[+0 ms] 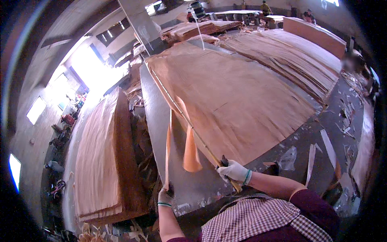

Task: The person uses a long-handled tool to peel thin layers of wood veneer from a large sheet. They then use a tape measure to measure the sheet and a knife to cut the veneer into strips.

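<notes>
Holding pole [209,150] w/ R hand [234,171] closed near its butt end, L hand [166,196] pinching strip [168,149]; veneer [242,101] lies on counter [209,181], pole along its L edge. Rec.: keep pole steady, strip lightly taut; thin veneer may tear.

The right hand [235,172], below the centre of the frame, wears a white work glove [241,171], dark toward its front, with a teal cuff band [248,176]. The left hand [165,196], lower left of centre, has a similar glove, also edged in teal. Both forearms are bare. A dark maroon sleeve [312,205] shows at lower right, beside a finely checked, dark-and-white apron-like garment [250,218] with a matching strap [309,228].
</notes>
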Demonstrator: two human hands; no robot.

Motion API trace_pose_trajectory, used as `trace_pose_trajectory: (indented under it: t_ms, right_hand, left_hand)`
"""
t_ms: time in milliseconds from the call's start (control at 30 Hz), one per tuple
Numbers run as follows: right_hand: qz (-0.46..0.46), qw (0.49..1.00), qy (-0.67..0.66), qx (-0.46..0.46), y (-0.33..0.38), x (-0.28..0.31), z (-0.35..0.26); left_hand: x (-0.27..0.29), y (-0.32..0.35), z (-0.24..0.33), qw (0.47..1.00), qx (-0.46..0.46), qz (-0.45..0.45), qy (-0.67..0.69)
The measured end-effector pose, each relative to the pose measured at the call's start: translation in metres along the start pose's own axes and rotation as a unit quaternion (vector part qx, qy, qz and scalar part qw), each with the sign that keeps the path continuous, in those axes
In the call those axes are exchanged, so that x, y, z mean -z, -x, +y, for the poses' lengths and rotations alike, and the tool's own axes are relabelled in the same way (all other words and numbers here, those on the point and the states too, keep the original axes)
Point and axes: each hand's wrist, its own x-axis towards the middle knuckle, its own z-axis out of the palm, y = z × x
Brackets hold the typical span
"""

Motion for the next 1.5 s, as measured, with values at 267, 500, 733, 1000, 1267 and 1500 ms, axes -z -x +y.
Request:
trace_pose_trajectory:
  t_ms: [267,500,733,1000,1267,1500]
  right_hand:
    - [0.090,0.992,0.086,-0.021,0.045,0.039,0.037]
    - [0.105,0.943,0.294,0.118,0.047,0.050,0.033]
    - [0.178,0.943,0.253,0.125,0.036,0.084,0.041]
    - [0.228,0.939,0.249,0.072,0.122,0.109,0.055]
    - [0.266,0.954,0.136,0.019,0.095,0.123,0.022]
    - [0.302,0.932,0.196,0.047,0.042,0.167,0.042]
  left_hand:
    - [-0.042,0.075,-0.037,0.906,0.094,0.149,-0.385]
    - [-0.120,0.050,-0.043,0.718,-0.358,0.147,-0.578]
    - [-0.192,-0.045,-0.102,0.771,-0.263,0.071,-0.576]
    - [-0.215,-0.044,-0.134,0.541,-0.096,0.175,-0.817]
    - [-0.189,-0.055,-0.132,0.636,-0.232,0.156,-0.719]
    - [-0.230,-0.021,-0.160,0.562,-0.192,0.144,-0.792]
